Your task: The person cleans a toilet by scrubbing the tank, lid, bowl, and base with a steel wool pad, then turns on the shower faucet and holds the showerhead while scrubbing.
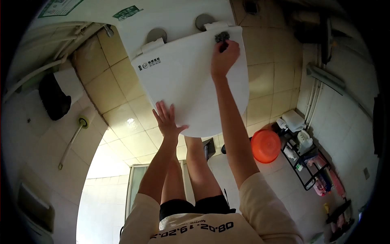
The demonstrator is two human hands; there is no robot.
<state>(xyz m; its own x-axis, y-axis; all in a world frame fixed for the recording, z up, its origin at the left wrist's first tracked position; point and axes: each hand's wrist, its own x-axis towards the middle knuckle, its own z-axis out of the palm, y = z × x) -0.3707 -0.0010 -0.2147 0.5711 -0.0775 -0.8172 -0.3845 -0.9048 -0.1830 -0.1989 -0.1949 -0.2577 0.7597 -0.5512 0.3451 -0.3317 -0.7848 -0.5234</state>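
Observation:
A closed white toilet lid (187,85) with printed black marks near its hinge side fills the middle of the view. My right hand (226,57) is closed on a dark grey scouring ball (222,37), held at the lid's upper right corner by the hinge. My left hand (167,122) rests spread on the lid's lower left edge, with nothing in it. Two round grey discs (204,22) sit behind the hinges, on the white toilet body (178,12).
A red-orange basin (265,146) and a black rack (304,162) with bottles stand at the right. On the left are a long-handled brush (72,142), a black object (55,96) and white pipes (36,75). Tiled floor (264,81) surrounds the toilet.

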